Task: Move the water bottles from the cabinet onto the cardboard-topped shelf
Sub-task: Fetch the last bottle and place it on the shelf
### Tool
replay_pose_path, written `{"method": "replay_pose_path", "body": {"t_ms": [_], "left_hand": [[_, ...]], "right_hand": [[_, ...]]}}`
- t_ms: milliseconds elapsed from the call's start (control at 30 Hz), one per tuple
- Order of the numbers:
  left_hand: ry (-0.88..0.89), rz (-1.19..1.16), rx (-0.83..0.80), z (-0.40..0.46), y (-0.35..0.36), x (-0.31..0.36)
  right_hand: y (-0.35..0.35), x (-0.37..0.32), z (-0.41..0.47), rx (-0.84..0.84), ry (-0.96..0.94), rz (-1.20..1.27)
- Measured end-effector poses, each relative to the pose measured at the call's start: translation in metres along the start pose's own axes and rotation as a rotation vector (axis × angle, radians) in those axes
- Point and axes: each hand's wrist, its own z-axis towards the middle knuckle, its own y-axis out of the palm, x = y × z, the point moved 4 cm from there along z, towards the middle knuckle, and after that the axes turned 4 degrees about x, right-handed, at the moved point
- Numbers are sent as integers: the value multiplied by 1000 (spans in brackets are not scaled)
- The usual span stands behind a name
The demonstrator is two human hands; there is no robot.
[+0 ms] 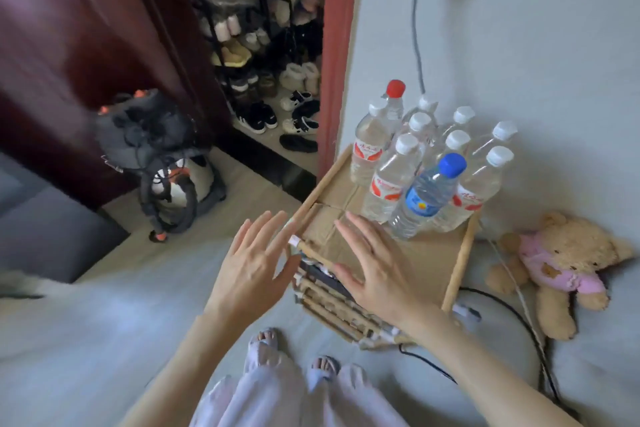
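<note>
Several clear water bottles with white caps stand upright in a cluster on the far half of the cardboard-topped shelf. One bottle with a blue cap and blue label stands at the front of the cluster; one with a red cap stands at the back. My left hand hovers open just left of the shelf's front corner. My right hand is open, palm down, over the bare cardboard in front of the bottles. Neither hand holds anything. The cabinet is not in view.
A teddy bear in a pink top lies on the floor right of the shelf, with cables around it. A grey cord hangs down the wall behind. A dark door stands open at left, with a vacuum cleaner and a shoe rack beyond.
</note>
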Motion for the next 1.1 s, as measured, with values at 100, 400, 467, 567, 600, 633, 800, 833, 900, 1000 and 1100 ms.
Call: {"method": "replay_pose_path", "body": {"t_ms": [100, 400, 467, 567, 600, 633, 800, 833, 900, 1000, 1100], "left_hand": [[-207, 34, 7, -65, -14, -33], [-835, 47, 185, -310, -54, -78], [-997, 38, 265, -385, -66, -85], [-1186, 84, 380, -492, -99, -98], [-1245, 113, 418, -526, -112, -101], [-1306, 148, 450, -564, -125, -104], [-1551, 257, 535, -704, -169, -104], [-1595, 263, 546, -727, -173, -104], [-1673, 269, 571, -770, -180, -106], [-1795, 248, 651, -828, -186, -115], [-1921, 236, 734, -882, -190, -133]], "right_hand": [[31, -42, -1, -107, -133, 63], [135, -232, -46, -409, -526, 94], [166, -291, -75, -476, -624, 136], [204, -385, -124, -564, -765, 197], [215, -416, -140, -588, -810, 222], [225, -450, -158, -612, -856, 251], [256, -593, -224, -706, -1046, 362], [263, -618, -237, -731, -1087, 373], [278, -664, -261, -775, -1170, 381], [310, -728, -296, -844, -1277, 377], [347, -794, -331, -919, -1377, 374]]}}
